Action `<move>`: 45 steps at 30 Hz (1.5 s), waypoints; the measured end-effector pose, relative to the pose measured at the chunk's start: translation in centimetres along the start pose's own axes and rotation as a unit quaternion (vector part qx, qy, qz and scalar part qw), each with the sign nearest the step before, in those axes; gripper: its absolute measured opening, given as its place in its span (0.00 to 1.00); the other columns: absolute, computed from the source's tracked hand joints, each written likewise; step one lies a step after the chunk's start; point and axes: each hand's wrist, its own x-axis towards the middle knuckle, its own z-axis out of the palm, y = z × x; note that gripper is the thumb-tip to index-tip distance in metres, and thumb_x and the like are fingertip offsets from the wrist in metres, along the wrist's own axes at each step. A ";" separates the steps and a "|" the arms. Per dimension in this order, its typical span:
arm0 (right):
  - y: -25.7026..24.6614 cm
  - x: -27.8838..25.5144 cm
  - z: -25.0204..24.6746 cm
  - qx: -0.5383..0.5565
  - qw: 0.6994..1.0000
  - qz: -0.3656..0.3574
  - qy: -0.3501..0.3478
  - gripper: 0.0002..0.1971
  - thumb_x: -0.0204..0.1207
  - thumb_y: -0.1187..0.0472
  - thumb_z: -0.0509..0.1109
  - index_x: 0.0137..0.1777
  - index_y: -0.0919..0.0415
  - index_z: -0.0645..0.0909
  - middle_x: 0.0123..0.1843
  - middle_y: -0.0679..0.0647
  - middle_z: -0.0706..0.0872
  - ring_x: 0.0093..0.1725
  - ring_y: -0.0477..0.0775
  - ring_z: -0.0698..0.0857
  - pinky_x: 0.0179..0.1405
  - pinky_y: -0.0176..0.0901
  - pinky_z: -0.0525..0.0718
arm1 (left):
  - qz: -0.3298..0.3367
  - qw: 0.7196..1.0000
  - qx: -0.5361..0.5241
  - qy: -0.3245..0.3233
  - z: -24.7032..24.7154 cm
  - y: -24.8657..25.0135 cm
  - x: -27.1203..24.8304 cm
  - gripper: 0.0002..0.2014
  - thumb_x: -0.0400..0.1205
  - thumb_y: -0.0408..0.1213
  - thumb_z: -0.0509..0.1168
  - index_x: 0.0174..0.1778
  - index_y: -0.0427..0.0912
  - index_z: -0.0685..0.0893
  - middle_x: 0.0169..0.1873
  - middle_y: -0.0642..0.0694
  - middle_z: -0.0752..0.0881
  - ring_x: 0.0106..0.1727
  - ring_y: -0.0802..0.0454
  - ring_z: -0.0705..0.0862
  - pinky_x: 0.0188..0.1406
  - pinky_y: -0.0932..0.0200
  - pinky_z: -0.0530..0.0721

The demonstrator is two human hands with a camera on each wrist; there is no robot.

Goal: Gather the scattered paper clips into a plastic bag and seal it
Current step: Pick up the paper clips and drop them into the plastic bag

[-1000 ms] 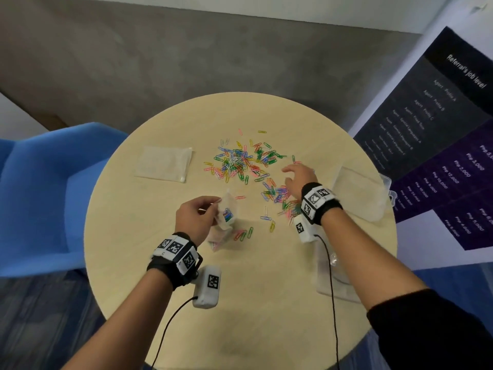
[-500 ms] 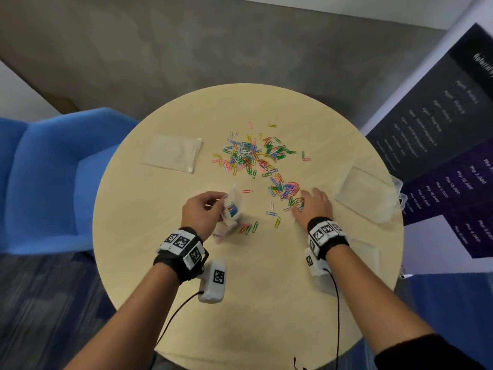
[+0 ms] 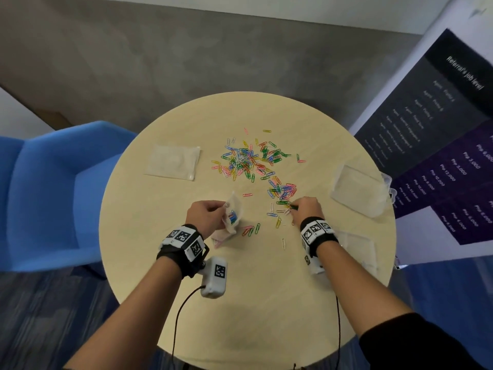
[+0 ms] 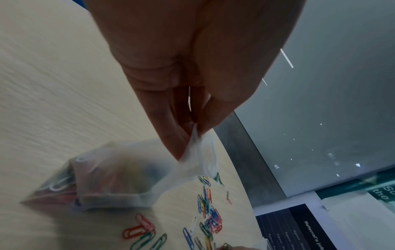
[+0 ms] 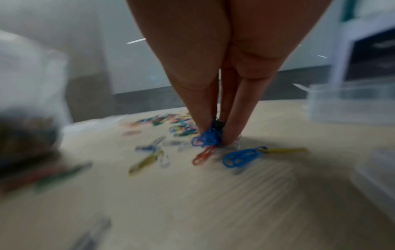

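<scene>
Coloured paper clips lie scattered on the round wooden table, with a smaller cluster nearer my right hand. My left hand pinches the top edge of a small clear plastic bag that holds several clips; the bag sags onto the table. My right hand is down on the table, its thumb and fingers pinching a bunch of blue and dark clips. More loose clips lie around its fingertips.
Another flat clear bag lies at the table's left. A clear plastic box stands at the right edge, and another clear bag lies beside my right wrist. A blue chair is left of the table, a dark banner on the right.
My right hand drew back from the far clip pile toward me, dragging clips along, and now pinches a bunch. My left hand keeps hold of the bag in the same place.
</scene>
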 end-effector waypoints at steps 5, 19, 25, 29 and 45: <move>1.4 -1.8 -1.5 0.369 0.910 0.189 0.019 0.15 0.70 0.62 0.80 0.55 0.69 0.89 0.45 0.60 0.92 0.42 0.55 0.90 0.49 0.41 0.88 | 0.004 1.000 0.002 0.003 0.0 0.0 0.0 0.04 0.79 0.38 0.74 0.40 0.43 0.91 0.39 0.37 0.92 0.38 0.43 0.90 0.41 0.46 0.93; -11.5 -7.9 -1.5 0.456 0.885 0.027 -0.086 0.10 0.73 0.60 0.77 0.49 0.67 0.90 0.43 0.60 0.92 0.43 0.56 0.90 0.50 0.52 0.90 | 0.051 0.999 0.003 -0.019 0.7 0.6 -0.9 0.08 0.82 0.37 0.71 0.50 0.36 0.91 0.32 0.41 0.89 0.30 0.47 0.87 0.36 0.52 0.91; -13.2 -7.8 -2.7 0.178 0.971 -0.066 -0.146 0.20 0.80 0.64 0.66 0.73 0.61 0.78 0.72 0.60 0.81 0.69 0.59 0.81 0.67 0.42 0.78 | 0.076 0.997 0.013 -0.004 1.1 0.9 -0.8 0.07 0.82 0.35 0.70 0.50 0.38 0.91 0.32 0.42 0.88 0.29 0.51 0.86 0.37 0.51 0.92; -12.3 -6.6 -3.1 0.237 0.962 -0.086 -0.101 0.15 0.75 0.70 0.71 0.61 0.63 0.87 0.60 0.59 0.88 0.56 0.56 0.88 0.61 0.49 0.86 | 0.065 0.998 0.013 0.006 1.8 1.1 -0.2 0.08 0.82 0.35 0.70 0.52 0.37 0.91 0.35 0.41 0.90 0.32 0.48 0.88 0.36 0.53 0.92; -3.1 4.5 3.2 -0.167 0.975 -0.127 -0.074 0.33 0.81 0.46 0.63 0.83 0.52 0.57 0.86 0.56 0.53 0.82 0.65 0.58 0.79 0.57 0.64 | 0.058 0.994 -0.048 0.076 -1.7 0.5 2.3 0.04 0.81 0.36 0.71 0.47 0.41 0.91 0.34 0.44 0.90 0.33 0.47 0.90 0.43 0.45 0.92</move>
